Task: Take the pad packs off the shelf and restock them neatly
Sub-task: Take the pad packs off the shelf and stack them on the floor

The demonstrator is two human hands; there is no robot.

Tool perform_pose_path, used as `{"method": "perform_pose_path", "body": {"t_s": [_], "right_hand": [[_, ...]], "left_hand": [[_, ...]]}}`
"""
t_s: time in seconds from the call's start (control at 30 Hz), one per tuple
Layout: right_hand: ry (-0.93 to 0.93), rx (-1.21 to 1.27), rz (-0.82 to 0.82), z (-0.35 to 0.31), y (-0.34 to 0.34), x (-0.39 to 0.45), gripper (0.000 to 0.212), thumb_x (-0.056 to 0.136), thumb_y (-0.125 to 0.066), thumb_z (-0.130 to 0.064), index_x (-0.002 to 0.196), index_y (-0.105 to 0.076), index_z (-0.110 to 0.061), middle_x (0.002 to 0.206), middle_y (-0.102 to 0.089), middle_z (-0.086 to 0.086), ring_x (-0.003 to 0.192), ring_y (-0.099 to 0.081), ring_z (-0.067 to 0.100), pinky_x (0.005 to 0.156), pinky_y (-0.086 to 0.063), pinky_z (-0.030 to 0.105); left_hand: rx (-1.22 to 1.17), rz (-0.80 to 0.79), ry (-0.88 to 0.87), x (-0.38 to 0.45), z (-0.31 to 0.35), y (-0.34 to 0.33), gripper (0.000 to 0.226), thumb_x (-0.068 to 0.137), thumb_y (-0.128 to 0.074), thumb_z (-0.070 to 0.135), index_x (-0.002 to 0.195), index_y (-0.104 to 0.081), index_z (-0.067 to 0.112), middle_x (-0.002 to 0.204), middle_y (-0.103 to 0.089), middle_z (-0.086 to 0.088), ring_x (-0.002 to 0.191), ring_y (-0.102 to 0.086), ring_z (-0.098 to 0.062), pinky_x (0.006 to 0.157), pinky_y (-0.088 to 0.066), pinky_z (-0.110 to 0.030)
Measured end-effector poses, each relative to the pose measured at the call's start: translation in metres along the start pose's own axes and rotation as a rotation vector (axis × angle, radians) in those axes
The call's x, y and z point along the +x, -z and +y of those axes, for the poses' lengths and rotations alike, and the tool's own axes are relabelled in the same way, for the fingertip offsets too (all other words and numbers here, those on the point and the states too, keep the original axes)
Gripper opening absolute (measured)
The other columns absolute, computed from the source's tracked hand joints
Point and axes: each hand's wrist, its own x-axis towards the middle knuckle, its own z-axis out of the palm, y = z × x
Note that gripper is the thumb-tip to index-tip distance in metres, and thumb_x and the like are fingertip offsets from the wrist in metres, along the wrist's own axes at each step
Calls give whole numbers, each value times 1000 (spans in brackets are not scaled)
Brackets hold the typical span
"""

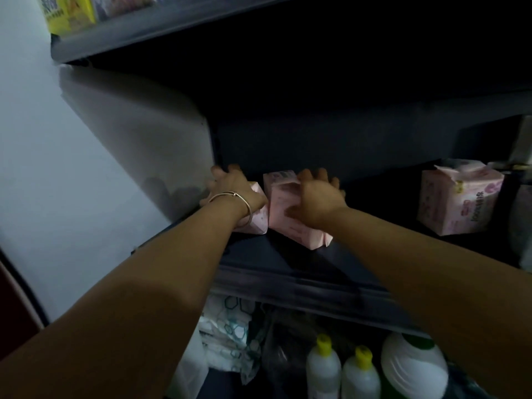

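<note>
Two pink pad packs stand side by side at the left end of the dark shelf (pixel 288 263). My left hand (pixel 230 188), with a thin bangle on the wrist, lies over the left pad pack (pixel 257 223), fingers curled over its top. My right hand (pixel 318 200) grips the second pad pack (pixel 280 203) from its top and right side. A third pink pad pack (pixel 457 197) stands apart at the shelf's right end.
A white side wall (pixel 86 156) bounds the shelf on the left. The shelf above carries a yellow package (pixel 69 12). Below stand white bottles with yellow caps (pixel 324 367), a large white jug (pixel 411 370) and patterned soft packs (pixel 230 326).
</note>
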Motion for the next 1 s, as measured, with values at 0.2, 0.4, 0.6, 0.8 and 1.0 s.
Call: {"method": "perform_pose_path", "body": {"t_s": [0.2, 0.4, 0.6, 0.8, 1.0], "right_hand": [[-141, -59, -94, 4, 3, -6, 81, 80, -69, -37, 143, -26, -9, 142, -34, 15, 133, -32, 33, 108, -26, 48], [95, -91, 154, 3, 30, -46, 83, 77, -64, -50, 137, -31, -4, 138, -35, 16, 129, -32, 33, 102, -32, 45], [126, -56, 117, 4, 58, -96, 77, 71, -74, -33, 134, -37, -8, 132, -40, 14, 123, -37, 32, 99, -36, 44], [178, 26, -92, -1, 43, -168, 75, 63, -80, -27, 127, -45, -8, 125, -46, 14, 111, -48, 30, 86, -45, 34], [161, 27, -327, 5, -31, -248, 71, 65, -80, -26, 124, -47, -5, 125, -49, 15, 110, -52, 31, 84, -46, 32]], "left_hand": [[206, -201, 56, -13, 9, 18, 99, 74, -74, 33, 145, -11, 5, 138, -37, -22, 124, -43, -37, 100, -43, -45], [257, -221, 5, -44, 0, 45, 82, 66, -77, 27, 133, -37, 4, 129, -47, -20, 107, -54, -34, 78, -49, -36], [168, -289, -54, -91, -14, 85, 53, 60, -78, 17, 108, -62, 2, 101, -62, -18, 86, -62, -32, 71, -53, -36], [162, -584, -21, -155, -46, 98, 45, 57, -77, 1, 100, -65, -4, 91, -66, -24, 72, -63, -36, 59, -55, -38], [140, -831, 120, -222, -101, 41, 48, 66, -74, 0, 111, -59, 4, 106, -61, -19, 100, -59, -39, 83, -51, -49]]}}
